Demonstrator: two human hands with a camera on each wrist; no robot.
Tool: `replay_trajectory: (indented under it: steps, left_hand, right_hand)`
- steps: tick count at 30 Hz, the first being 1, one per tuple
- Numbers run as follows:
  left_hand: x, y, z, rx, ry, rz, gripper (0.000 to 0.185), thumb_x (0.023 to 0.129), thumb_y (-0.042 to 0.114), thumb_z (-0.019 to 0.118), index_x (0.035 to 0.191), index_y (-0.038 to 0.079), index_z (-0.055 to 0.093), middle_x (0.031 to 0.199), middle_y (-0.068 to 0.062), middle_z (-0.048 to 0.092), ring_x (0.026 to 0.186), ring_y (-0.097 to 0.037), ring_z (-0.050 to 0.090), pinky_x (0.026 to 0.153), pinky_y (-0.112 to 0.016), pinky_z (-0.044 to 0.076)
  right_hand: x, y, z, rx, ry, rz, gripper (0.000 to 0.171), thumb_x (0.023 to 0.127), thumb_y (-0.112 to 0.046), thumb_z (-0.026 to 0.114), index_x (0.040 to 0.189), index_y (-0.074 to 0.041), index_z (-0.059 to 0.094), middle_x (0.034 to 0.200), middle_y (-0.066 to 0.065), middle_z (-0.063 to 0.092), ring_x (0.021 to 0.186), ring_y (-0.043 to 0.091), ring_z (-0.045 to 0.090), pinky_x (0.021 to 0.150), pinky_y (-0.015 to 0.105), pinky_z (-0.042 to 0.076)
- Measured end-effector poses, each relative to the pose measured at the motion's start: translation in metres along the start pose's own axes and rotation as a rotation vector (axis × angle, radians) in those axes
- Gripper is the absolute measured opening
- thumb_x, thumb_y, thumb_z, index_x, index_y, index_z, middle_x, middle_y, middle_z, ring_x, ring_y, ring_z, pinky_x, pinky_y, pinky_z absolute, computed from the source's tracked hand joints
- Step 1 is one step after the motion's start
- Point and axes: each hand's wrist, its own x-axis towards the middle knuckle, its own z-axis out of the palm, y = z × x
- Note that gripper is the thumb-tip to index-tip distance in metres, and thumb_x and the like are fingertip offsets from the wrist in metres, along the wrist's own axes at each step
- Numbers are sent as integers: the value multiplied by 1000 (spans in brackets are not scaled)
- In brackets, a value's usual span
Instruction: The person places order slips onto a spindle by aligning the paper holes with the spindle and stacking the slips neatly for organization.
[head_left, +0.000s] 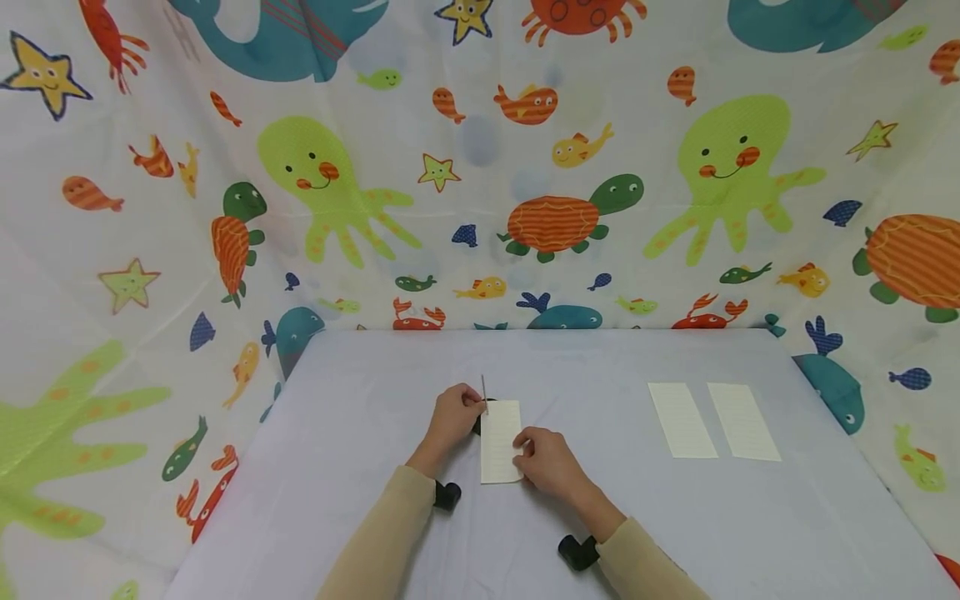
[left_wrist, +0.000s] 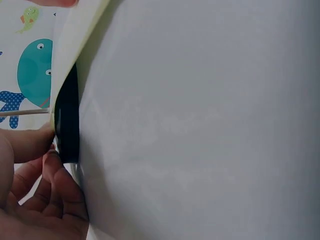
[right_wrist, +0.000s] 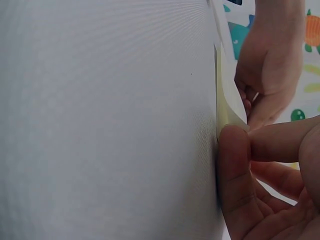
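Note:
A small lined cream paper sheet (head_left: 500,446) lies in front of me between both hands. At its upper left edge, my left hand (head_left: 453,414) pinches a black clip (left_wrist: 67,120), which looks like a binder clip, together with the paper. A thin metal rod (head_left: 483,390), seemingly the clip's handle, sticks up beside the fingertips. Part of the clip is hidden under the sheet. My right hand (head_left: 553,462) pinches the sheet's right edge between thumb and fingers. In the right wrist view, that paper edge (right_wrist: 231,102) curves up slightly off the white cloth.
Two similar lined sheets, one (head_left: 683,421) left of the other (head_left: 744,422), lie apart on the right of the white-covered table (head_left: 337,392). A curtain (head_left: 420,217) with sea animals hangs behind and at the sides.

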Motion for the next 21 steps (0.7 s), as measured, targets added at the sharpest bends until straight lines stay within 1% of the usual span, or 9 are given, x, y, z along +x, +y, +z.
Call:
replay_trajectory:
  steps: [4,7,11,12,14,17,21]
  left_hand:
    - [-5,1,-3,-15,-30,0,9,92,9,73,100,6,69,87,-5,58,80,-20,53,70,-33,45]
    - [-8,0,-7,21,-66,50,13,90,8,74,102,7,71,94,-6,57,83,-20,51,73,-35,44]
    - [-11,-2,-12,74,-118,140,18,86,10,77,103,7,74,101,-8,56,84,-20,49,74,-36,43]
    - [-11,-2,-13,75,-130,147,19,85,11,78,103,8,74,103,-9,56,84,-20,49,75,-36,43]
    - [-12,-3,-15,77,-151,152,21,84,12,79,105,9,73,107,-9,57,86,-21,50,78,-37,44]
    - [-13,-3,-16,70,-175,134,24,85,14,79,106,10,71,112,-9,57,90,-23,51,82,-40,46]
    - [-11,-3,-15,68,-190,108,25,86,16,79,108,11,70,117,-9,58,94,-24,53,86,-42,47]
  right_hand:
    - [-1,1,-2,6,-9,14,17,87,0,68,104,3,67,65,-1,57,49,10,55,50,27,44]
    - [-2,1,-3,13,-12,13,17,88,0,68,104,3,67,66,-1,57,49,10,56,50,27,44]
    - [-1,1,-3,17,-17,23,18,88,-1,68,105,3,67,67,-1,57,49,10,56,49,27,43]
    - [-1,1,-3,18,-19,24,18,88,-1,68,105,3,67,67,-1,57,49,10,56,49,26,43]
    - [-1,0,-3,22,-25,21,18,88,-1,68,105,3,66,66,-1,57,49,10,56,48,26,42]
    - [-2,0,-3,22,-35,14,17,89,-1,68,105,4,66,66,-1,56,49,10,55,48,26,42]
    - [-2,-1,-5,7,-56,12,18,89,-1,68,106,3,66,66,-1,56,49,10,55,49,27,42]
